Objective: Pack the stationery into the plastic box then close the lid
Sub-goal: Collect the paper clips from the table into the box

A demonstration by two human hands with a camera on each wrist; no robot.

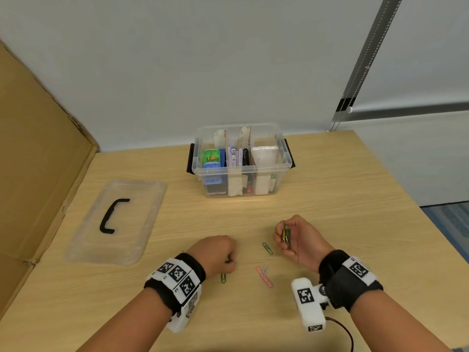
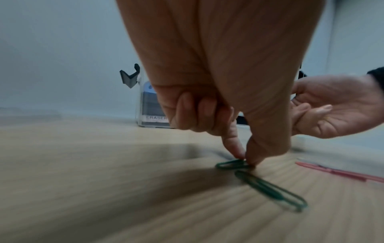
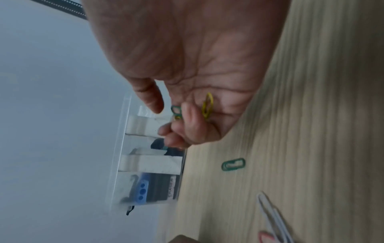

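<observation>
The clear plastic box (image 1: 241, 171) stands open at the back of the table, holding markers, an eraser and a sharpener between card dividers. Its clear lid (image 1: 116, 222) with a black handle lies flat to the left. My left hand (image 1: 218, 255) pinches a green paper clip (image 2: 232, 164) against the table with thumb and forefinger. A second green clip (image 2: 272, 190) lies just beside it. My right hand (image 1: 294, 237), palm turned inward, holds a small bunch of yellow and green clips (image 1: 286, 236) in curled fingers. Another green clip (image 1: 267, 248) and pink and white clips (image 1: 264, 275) lie between my hands.
A large brown cardboard sheet (image 1: 38, 161) leans along the table's left side. The wall (image 1: 203, 59) stands right behind the box. The table's right edge (image 1: 416, 207) drops off to a blue floor.
</observation>
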